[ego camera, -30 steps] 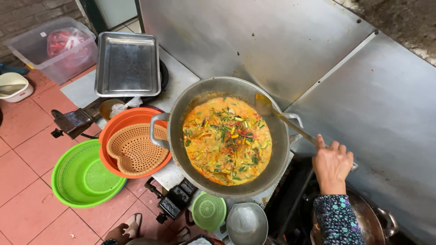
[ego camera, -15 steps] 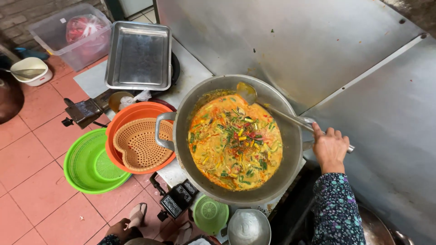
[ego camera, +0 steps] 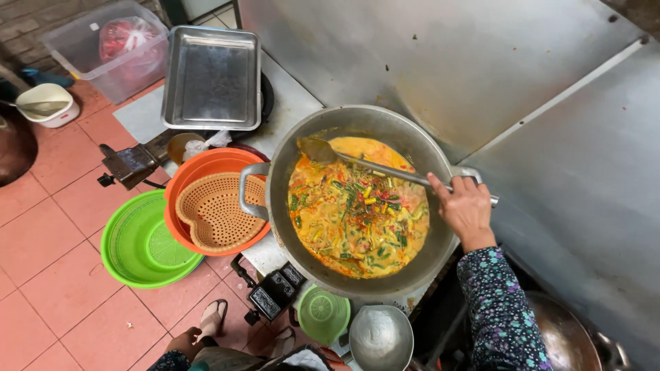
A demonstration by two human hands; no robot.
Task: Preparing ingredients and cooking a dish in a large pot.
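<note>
From the head camera I'm looking straight down on the big wok (ego camera: 357, 206), which sits on the burner against the steel wall (ego camera: 440, 62). My right hand (ego camera: 466, 209) is clamped around the long metal ladle (ego camera: 385, 168), fingers wrapped on the handle at the wok's right rim, while the bowl of the ladle rests at the far left edge of the curry (ego camera: 357, 213). My left hand isn't in view at all.

The risk, as I judge it: the orange sauce sits high in the wok, so a hard sweep could slop it over the rim onto the burner knobs (ego camera: 273, 292) below. My wrist is also right over the hot rim.

Now the containers. The wok holds yellow-orange sauce with green strips and red bits. Just left, touching its handle, an orange basin (ego camera: 180, 209) holds a tan plastic strainer (ego camera: 216, 209), nothing inside it. A green colander (ego camera: 141, 240) sits on the floor beside that. The steel tray (ego camera: 213, 75) looks bare. A clear tub (ego camera: 103, 48) holds a red bag. Below the wok, a small green strainer (ego camera: 322, 315) and a steel bowl (ego camera: 380, 338).
</note>
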